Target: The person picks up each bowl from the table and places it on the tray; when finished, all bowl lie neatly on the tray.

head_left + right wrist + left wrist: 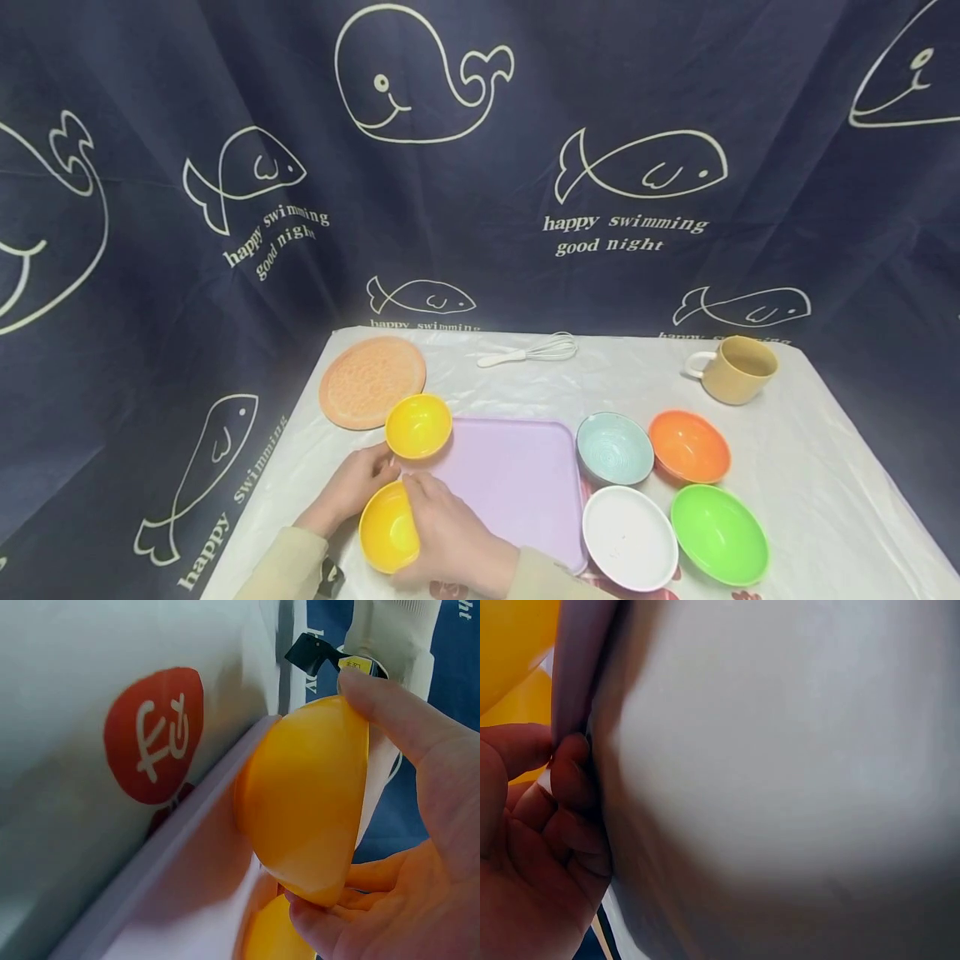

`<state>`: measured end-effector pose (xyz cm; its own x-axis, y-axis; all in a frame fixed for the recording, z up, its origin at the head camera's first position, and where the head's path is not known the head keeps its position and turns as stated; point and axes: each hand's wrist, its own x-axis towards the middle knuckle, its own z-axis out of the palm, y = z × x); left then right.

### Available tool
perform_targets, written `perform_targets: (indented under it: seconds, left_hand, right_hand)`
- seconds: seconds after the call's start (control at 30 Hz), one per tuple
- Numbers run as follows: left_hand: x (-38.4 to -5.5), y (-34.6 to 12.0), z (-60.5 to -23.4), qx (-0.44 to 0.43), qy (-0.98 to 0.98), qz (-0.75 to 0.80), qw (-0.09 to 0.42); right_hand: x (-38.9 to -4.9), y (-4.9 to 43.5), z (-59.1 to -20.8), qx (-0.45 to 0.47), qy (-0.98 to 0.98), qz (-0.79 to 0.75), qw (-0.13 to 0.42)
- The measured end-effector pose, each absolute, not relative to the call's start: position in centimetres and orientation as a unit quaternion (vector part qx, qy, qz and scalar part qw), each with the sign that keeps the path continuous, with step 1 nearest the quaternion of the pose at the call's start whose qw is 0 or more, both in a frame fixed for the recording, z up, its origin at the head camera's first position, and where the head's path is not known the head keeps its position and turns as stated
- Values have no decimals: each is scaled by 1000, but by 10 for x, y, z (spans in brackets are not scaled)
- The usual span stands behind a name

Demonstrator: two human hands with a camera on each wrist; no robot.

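Observation:
In the head view my right hand (459, 533) grips the nearer yellow bowl (386, 527) by its rim. The right wrist view shows this bowl (304, 795) tilted on its side, thumb on one edge and fingers on the opposite one, over the tray's edge. My left hand (358, 483) is at the left side of the lilac tray (517, 479). Its thumb and index finger pinch the tray's edge (581, 675) in the left wrist view. A second yellow bowl (418, 427) sits at the tray's far left corner, just beyond the left fingers.
Right of the tray are a blue bowl (615, 450), an orange bowl (690, 447), a white bowl (630, 537) and a green bowl (720, 535). Behind lie a round orange board (371, 382), a whisk (525, 353) and a tan mug (738, 371). A dark printed curtain (480, 192) hangs behind the table.

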<state>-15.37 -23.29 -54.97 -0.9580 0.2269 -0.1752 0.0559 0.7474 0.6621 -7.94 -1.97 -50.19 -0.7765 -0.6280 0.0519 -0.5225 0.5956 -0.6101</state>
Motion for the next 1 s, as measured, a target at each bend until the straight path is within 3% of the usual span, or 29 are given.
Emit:
perform_targets:
  seconds: [0.6,0.83,1.0]
  left_hand:
    - [-155,-239,-551,73,906,389,149]
    - [-156,-240,-552,84,908,385,145]
    - [-157,-241,-554,85,906,389,143]
  right_hand:
    - [-78,-14,-504,-343,872,-347,37]
    - [-70,32,-486,-256,893,-365,61]
    - [-59,93,-473,-193,915,-355,15]
